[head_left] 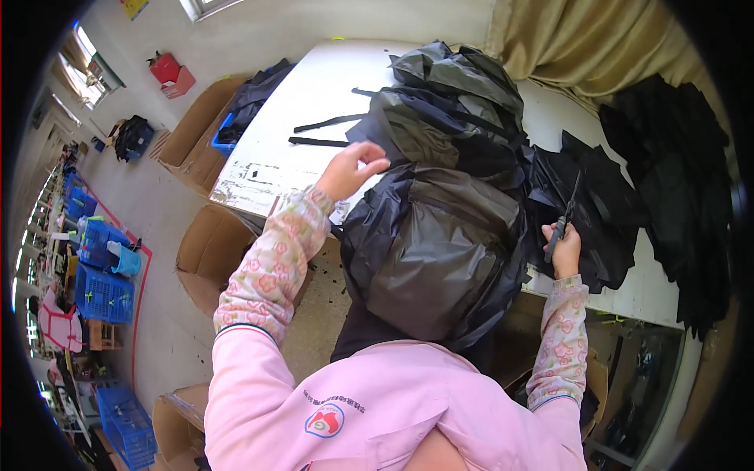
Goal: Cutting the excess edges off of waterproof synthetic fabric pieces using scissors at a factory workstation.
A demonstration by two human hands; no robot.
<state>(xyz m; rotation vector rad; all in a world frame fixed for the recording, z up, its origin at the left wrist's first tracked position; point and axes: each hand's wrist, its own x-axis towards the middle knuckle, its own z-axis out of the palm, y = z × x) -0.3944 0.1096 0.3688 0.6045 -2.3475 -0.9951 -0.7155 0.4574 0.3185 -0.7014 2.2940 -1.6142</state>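
A dark, shiny fabric bag [448, 251] hangs over the near edge of the table, against my front. My left hand [353, 169] is raised over its upper left side, thumb and fingers curled together in a pinch. Whatever they hold, if anything, is too small to make out. My right hand [564, 250] grips a pair of dark scissors [571, 208], blades pointing away from me, above some black fabric pieces [589, 184] to the right. Behind the bag lie more dark bags [459, 86] in a heap, with black straps [330, 123] reaching left.
The white table [275, 153] has a worn left corner. Black fabric [675, 196] drapes over its right end, below a gold curtain [597, 47]. Cardboard boxes [208, 251] stand along the left side, and blue crates [106, 294] sit farther left on the floor.
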